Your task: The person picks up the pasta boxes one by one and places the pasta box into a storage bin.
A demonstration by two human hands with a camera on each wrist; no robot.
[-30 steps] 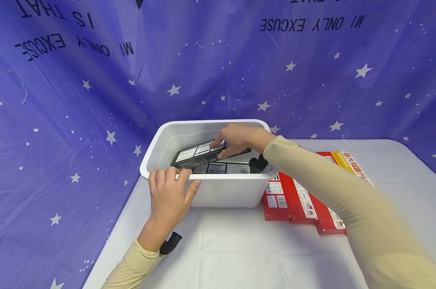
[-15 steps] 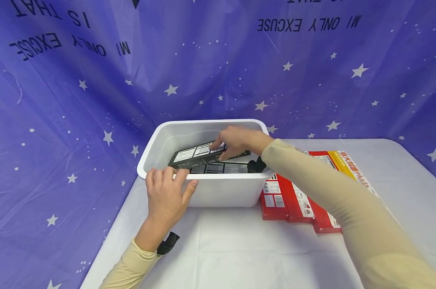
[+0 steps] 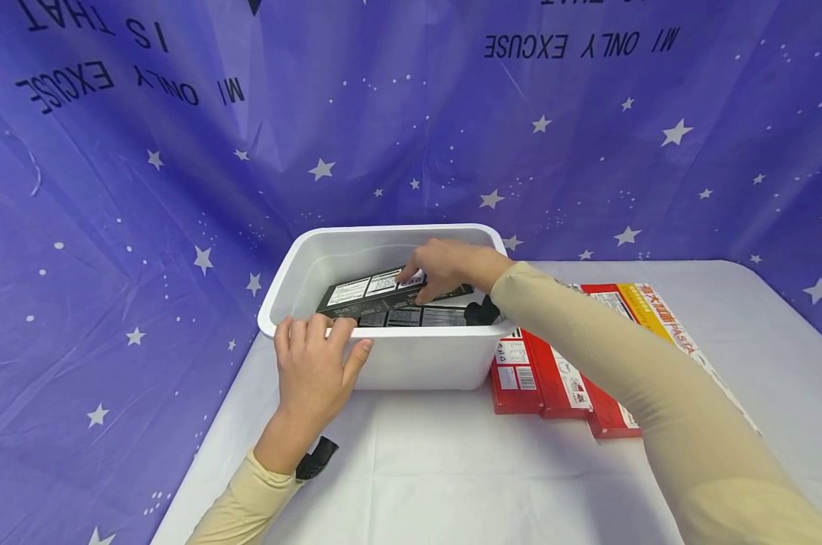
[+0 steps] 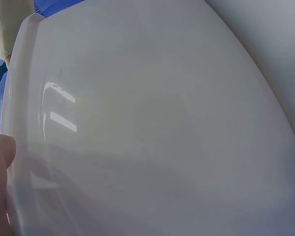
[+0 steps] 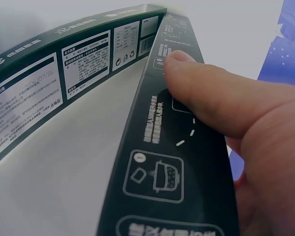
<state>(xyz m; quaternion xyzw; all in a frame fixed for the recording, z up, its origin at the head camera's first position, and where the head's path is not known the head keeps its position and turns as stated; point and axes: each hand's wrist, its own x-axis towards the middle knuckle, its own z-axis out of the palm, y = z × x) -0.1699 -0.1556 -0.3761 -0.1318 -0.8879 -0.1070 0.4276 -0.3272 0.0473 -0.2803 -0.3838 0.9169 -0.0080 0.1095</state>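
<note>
A white plastic bin (image 3: 418, 363) stands on the table, two dark green pasta boxes inside it. My right hand (image 3: 448, 266) reaches in and grips the tilted pasta box (image 3: 362, 294), its left end close to the bin's front left corner. In the right wrist view the thumb (image 5: 206, 91) presses one printed side of this box, with the other fingers largely hidden behind it. The second pasta box (image 3: 438, 318) lies along the front wall, printed panels showing. My left hand (image 3: 316, 375) holds the bin's front rim, fingers hooked over it and thumb outside.
Several red pasta boxes (image 3: 554, 393) lie side by side to the bin's right, partly under my right forearm. White cloth covers the table (image 3: 438, 469). A purple star-printed curtain (image 3: 384, 136) hangs close behind the bin and along the left.
The head view has shifted slightly, so everything appears a little further left. Both hands keep their holds, and the gripped box stays at nearly the same tilt.
</note>
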